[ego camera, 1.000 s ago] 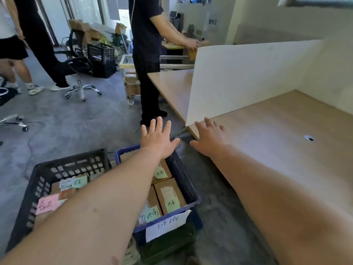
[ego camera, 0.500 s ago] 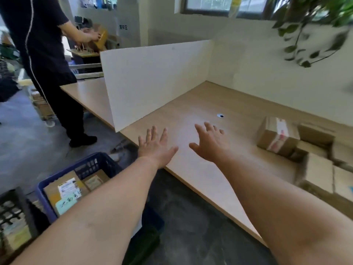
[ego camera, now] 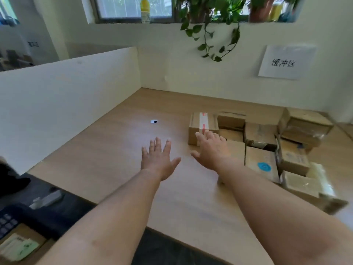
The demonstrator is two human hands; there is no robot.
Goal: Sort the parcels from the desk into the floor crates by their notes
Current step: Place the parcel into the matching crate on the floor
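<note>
Head view: wall sign [ego camera: 286, 62] reads 缓冲区; left hand [ego camera: 159, 160] and right hand [ego camera: 212, 150] spread, empty.

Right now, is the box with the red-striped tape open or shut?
Shut: the box with red-striped tape has its tape running unbroken across the closed top.

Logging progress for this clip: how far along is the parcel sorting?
Done: at least one noted parcel lies in a crate at lower left. In hand: nothing; left hand and right hand reach open toward the taped box. Left: the stack of boxes on the desk.
</note>
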